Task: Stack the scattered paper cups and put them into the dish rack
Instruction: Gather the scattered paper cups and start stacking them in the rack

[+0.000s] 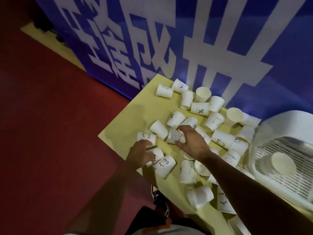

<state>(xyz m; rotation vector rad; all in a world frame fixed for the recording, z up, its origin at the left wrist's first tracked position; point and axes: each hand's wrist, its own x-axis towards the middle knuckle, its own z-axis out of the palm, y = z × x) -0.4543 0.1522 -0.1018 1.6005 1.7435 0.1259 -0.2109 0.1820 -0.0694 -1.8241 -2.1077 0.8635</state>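
Observation:
Several white paper cups lie scattered on the yellow table [135, 116], most on their sides, some printed with "%", "Bear" or "HELLO". My left hand [141, 153] is near the table's left edge, and its fingers curl round one lying cup [157, 152]. Another cup marked "Bear" [165, 165] lies right beside it. My right hand [193, 143] hovers with spread fingers just over a "HELLO" cup [174, 137] and holds nothing. The white dish rack [286, 119] stands at the right, with a stack of cups [282, 163] lying inside it.
A blue banner with large white characters [186, 48] stands right behind the table. Red floor [50, 133] lies to the left, and my shoe [159, 197] shows below the table edge. More cups [199, 197] crowd the near part of the table under my right forearm.

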